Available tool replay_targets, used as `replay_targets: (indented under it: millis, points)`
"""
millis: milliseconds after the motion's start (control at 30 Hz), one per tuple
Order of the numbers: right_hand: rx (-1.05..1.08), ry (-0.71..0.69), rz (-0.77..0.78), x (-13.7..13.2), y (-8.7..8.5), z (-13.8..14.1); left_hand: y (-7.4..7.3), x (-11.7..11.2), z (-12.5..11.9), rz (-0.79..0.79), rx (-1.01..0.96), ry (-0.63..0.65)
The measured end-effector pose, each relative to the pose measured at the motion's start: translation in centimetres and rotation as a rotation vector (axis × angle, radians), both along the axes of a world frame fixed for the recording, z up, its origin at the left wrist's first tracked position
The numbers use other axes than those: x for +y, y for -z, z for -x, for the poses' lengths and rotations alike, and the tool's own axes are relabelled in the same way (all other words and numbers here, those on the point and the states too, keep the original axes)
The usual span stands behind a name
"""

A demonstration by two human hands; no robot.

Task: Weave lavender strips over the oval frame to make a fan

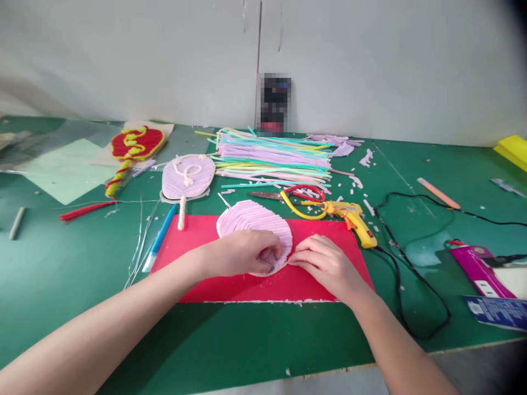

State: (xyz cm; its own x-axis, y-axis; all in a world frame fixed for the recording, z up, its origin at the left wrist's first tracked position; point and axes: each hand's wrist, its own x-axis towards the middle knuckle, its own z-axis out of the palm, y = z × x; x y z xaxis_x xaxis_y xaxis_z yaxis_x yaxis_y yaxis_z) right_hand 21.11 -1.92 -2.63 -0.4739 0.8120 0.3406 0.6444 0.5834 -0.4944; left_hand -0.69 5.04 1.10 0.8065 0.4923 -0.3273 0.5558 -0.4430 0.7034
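Observation:
A lilac ribbed disc (pixel 255 216) with a pale rim, shaped like a round fan face, lies on a red sheet (pixel 206 285). My left hand (pixel 247 253) rests over its lower part, fingers curled in and thumb bent towards them; whatever they pinch is hidden. At the disc's right edge, my right hand (pixel 321 263) has its thumb and fingertips pressed together by the rim. What sits between those tips is too small to make out. Beyond the disc, to the left, lies a similar lilac fan (pixel 189 181) with a white looped cord on its face and a twisted white handle.
Behind lie bundled pastel pipe cleaners (pixel 272 156), scissors (pixel 304 197) and a yellow glue gun (pixel 349 219) with a black cable looping right. A red-and-yellow fan (pixel 138 145), red tassel (pixel 88 211) and blue pen (pixel 164 230) are left. A magenta object (pixel 473 266) lies right.

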Motion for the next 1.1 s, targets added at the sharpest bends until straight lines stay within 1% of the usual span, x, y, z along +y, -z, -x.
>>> replay_targets:
  millis: [233,433,800,1100]
  points:
    - [0.001,0.0,0.006,0.0,-0.02,0.01,0.4,-0.08,0.08,-0.05,-0.04,0.017]
    - [0.01,-0.011,-0.001,-0.01,-0.03,-0.03,0.12,0.28,0.23,0.005,-0.035,0.046]
    - [0.0,-0.003,0.005,-0.02,0.07,-0.05,0.95,-0.04,-0.12,-0.059,-0.019,-0.042]
    - [0.007,-0.003,0.007,0.0,0.04,-0.01,0.61,-0.15,-0.44,-0.079,0.02,-0.06]
